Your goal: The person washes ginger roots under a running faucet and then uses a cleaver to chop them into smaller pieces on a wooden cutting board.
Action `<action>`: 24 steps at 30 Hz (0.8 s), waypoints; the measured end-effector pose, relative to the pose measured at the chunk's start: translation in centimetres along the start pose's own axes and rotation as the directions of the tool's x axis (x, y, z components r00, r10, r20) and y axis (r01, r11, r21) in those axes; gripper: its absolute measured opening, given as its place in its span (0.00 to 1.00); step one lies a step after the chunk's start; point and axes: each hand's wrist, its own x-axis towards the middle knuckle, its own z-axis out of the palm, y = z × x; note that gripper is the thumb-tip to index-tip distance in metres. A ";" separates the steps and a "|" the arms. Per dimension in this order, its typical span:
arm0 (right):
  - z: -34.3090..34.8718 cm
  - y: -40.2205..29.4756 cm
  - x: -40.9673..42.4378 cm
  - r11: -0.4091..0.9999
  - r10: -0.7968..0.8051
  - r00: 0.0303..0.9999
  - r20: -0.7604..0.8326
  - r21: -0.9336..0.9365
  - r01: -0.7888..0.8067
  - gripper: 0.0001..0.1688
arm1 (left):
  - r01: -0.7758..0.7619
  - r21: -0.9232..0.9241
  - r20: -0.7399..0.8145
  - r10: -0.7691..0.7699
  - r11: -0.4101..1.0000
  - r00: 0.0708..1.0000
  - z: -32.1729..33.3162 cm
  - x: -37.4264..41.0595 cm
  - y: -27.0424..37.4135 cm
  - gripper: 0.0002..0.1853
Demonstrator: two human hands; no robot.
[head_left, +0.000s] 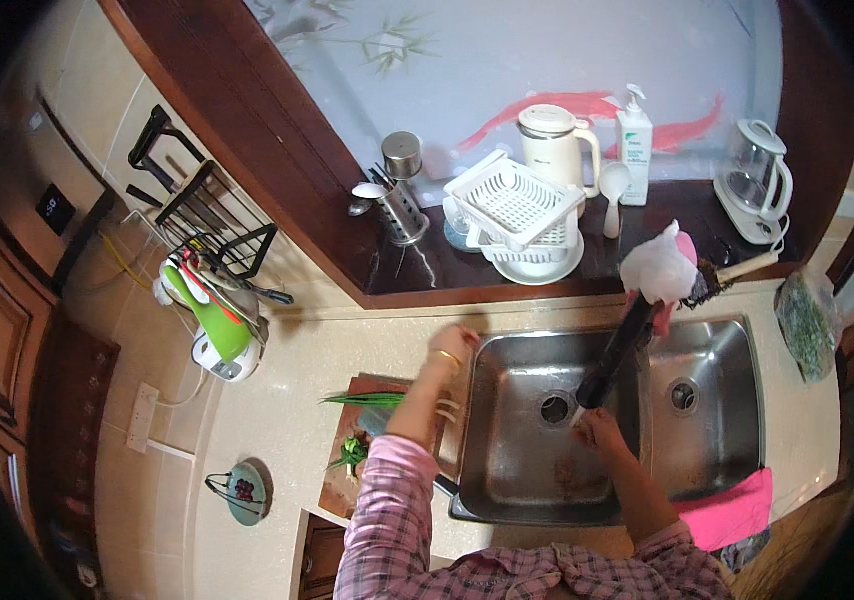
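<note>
My left hand (457,341), with a gold bracelet at the wrist, is at the back left corner of the stainless steel double sink (625,517). Its fingers look bent; whether they hold anything is not clear. Over the left basin, my right hand (598,429) is just below the tip of the black faucet (610,360). A small white streak shows between them, water or a thin object. Left of the sink, green scallions (367,399) and a cut scallion bunch (352,452) lie on a wooden cutting board (333,480), partly hidden by my left arm.
White plastic baskets (513,202), a cream jug (550,150), a pump bottle (634,161) and a glass kettle (753,180) stand on the dark ledge. A pink cloth (731,510) hangs at the front right; a bag of greens (806,330) lies right. A plate (248,502) sits left.
</note>
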 end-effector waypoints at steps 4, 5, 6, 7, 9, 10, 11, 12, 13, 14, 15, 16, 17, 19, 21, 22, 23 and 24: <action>0.2 0.7 1.5 0.999 -0.024 0.995 0.101 -0.038 0.028 0.13 | 0.055 -0.471 -0.532 -0.333 0.880 0.779 -3.7 5.4 -8.0 0.04; 0.4 0.6 1.8 0.999 -0.039 0.989 0.143 -0.010 0.041 0.14 | 0.074 -0.477 -0.597 -0.384 0.876 0.704 -4.3 6.5 -9.5 0.04; -0.4 0.4 1.7 0.999 -0.036 0.997 0.068 0.012 0.035 0.14 | 0.162 -0.476 -0.532 -0.430 0.864 0.730 -4.9 8.2 -6.0 0.03; -0.2 0.1 1.7 0.999 -0.027 0.999 0.042 0.023 0.026 0.15 | 0.182 -0.489 -0.533 -0.458 0.853 0.712 -5.5 8.7 -5.4 0.03; 0.2 -0.4 2.1 1.000 0.007 1.000 0.023 -0.011 -0.006 0.17 | 0.222 -0.488 -0.537 -0.491 0.844 0.686 -5.6 9.6 -6.9 0.03; 0.5 -0.4 2.3 0.998 0.032 0.999 0.027 -0.051 -0.031 0.17 | 0.176 -0.493 -0.578 -0.472 0.852 0.665 -5.2 9.9 -8.7 0.03; 0.8 -0.7 2.6 0.994 0.058 0.998 0.032 -0.092 -0.055 0.18 | 0.154 -0.578 -0.504 -0.500 0.801 0.705 -5.0 10.2 -10.5 0.02; 1.0 -1.0 2.4 0.993 0.080 0.997 -0.001 -0.084 -0.080 0.18 | -0.021 -0.758 -0.437 -0.483 0.652 0.759 -4.4 10.8 -10.7 0.03; 1.1 -1.2 1.6 0.992 0.107 0.993 -0.040 -0.064 -0.109 0.18 | -0.168 -0.882 -0.375 -0.438 0.441 0.817 -4.0 10.8 -9.8 0.04; 1.1 -1.4 1.2 0.989 0.135 0.988 -0.076 -0.044 -0.138 0.18 | -0.152 -0.935 -0.286 -0.424 0.322 0.859 -3.7 10.7 -8.9 0.05; 0.8 -1.3 1.1 0.991 0.131 0.988 -0.082 -0.022 -0.133 0.17 | -0.116 -0.973 -0.188 -0.389 0.201 0.902 -4.5 10.1 -6.0 0.06; 0.9 -1.2 1.0 0.991 0.132 0.989 -0.064 -0.008 -0.133 0.17 | -0.078 -0.993 -0.106 -0.362 0.091 0.926 -5.4 9.0 -4.7 0.07; 1.2 -1.1 0.9 0.991 0.135 0.990 -0.037 -0.003 -0.135 0.17 | -0.060 -0.995 -0.082 -0.347 0.074 0.934 -5.5 8.2 -5.0 0.08; 2.1 -1.4 0.7 0.989 0.139 0.988 -0.062 0.051 -0.136 0.16 | -0.030 -0.999 -0.038 -0.301 0.031 0.953 -5.6 7.4 -5.2 0.08; 2.0 -1.0 0.8 0.987 0.151 0.988 -0.039 0.063 -0.148 0.15 | -0.033 -0.999 -0.022 -0.248 -0.042 0.968 -5.8 6.1 -5.0 0.06; 1.0 -0.2 1.2 0.986 0.161 0.987 -0.012 0.050 -0.160 0.15 | -0.024 -0.998 -0.010 -0.205 -0.065 0.979 -5.8 5.4 -4.2 0.06; 0.3 0.5 1.9 0.985 0.169 0.985 0.015 0.038 -0.170 0.14 | -0.014 -0.996 0.000 -0.159 -0.087 0.987 -5.8 4.5 -3.3 0.05; 0.3 0.7 2.4 0.977 0.133 0.991 0.032 0.161 -0.136 0.13 | 0.030 -0.997 0.034 -0.055 -0.068 0.998 -5.7 3.1 -0.4 0.05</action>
